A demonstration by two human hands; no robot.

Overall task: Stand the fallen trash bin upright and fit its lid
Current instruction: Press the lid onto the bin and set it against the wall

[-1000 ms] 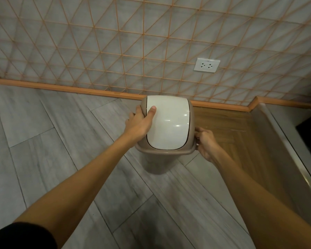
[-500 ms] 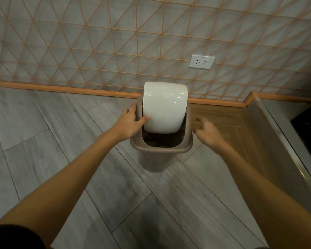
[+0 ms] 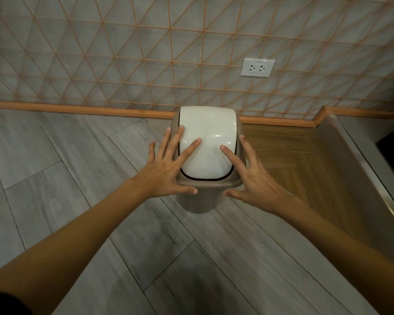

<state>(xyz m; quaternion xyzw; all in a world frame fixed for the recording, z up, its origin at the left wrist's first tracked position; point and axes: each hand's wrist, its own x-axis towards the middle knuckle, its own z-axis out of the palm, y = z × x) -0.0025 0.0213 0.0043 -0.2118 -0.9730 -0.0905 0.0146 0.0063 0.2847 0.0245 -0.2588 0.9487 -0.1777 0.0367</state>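
Observation:
A small taupe trash bin [image 3: 199, 202] stands upright on the grey floor close to the wall. Its lid, a taupe frame [image 3: 210, 184] with a white swing flap [image 3: 208, 142], sits level on the bin's top. My left hand [image 3: 168, 167] lies spread flat over the lid's left side, fingers apart, forefinger on the white flap. My right hand [image 3: 255, 176] lies spread over the right side, forefinger on the flap and thumb by the front rim. Neither hand grips anything.
A tiled wall with orange grout lines and an orange skirting [image 3: 77, 109] runs behind the bin. A white double socket [image 3: 257, 67] is on the wall. To the right lie a brown wooden floor patch [image 3: 289, 155] and a raised ledge [image 3: 359, 169].
The white flap, tilted open half a second ago, now lies level in its frame. Both hands have left the lid's sides and lie flat with spread fingers on top.

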